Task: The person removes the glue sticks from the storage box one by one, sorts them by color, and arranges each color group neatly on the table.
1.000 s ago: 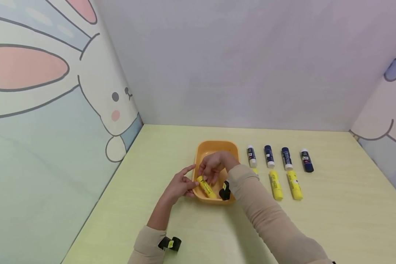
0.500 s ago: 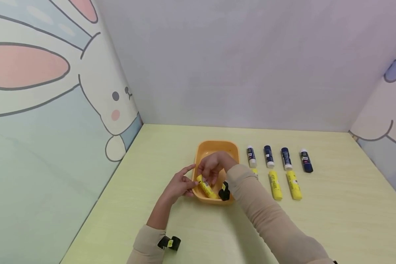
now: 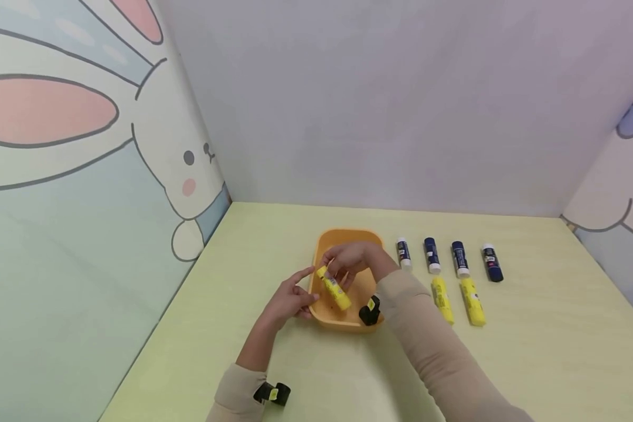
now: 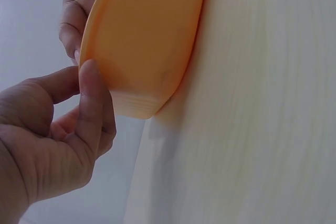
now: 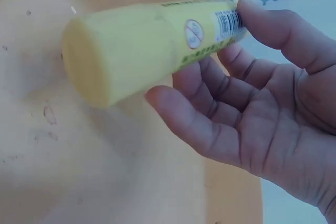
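Observation:
A yellow glue stick (image 3: 336, 291) is pinched by its far end in my right hand (image 3: 350, 262), slanting inside the orange tray (image 3: 343, 327). The right wrist view shows the thumb and fingertips on the barcode end of the glue stick (image 5: 131, 48), its wide yellow end pointing away from the palm. My left hand (image 3: 287, 302) holds the tray's left edge. In the left wrist view, thumb and fingers of the left hand (image 4: 58, 140) grip the rim of the tray (image 4: 144, 35) from both sides.
Right of the tray lies a row of several blue-and-white glue sticks (image 3: 460, 259). Nearer than that row lie two yellow glue sticks (image 3: 473, 302). The right sleeve (image 3: 427, 334) crosses the table beside them. A grey wall (image 3: 374, 105) stands behind the pale table (image 3: 253, 252).
My right hand has lifted the yellow glue stick up from the tray's near-left corner and slightly away. My left hand keeps its hold on the tray's edge. The head view has shifted slightly.

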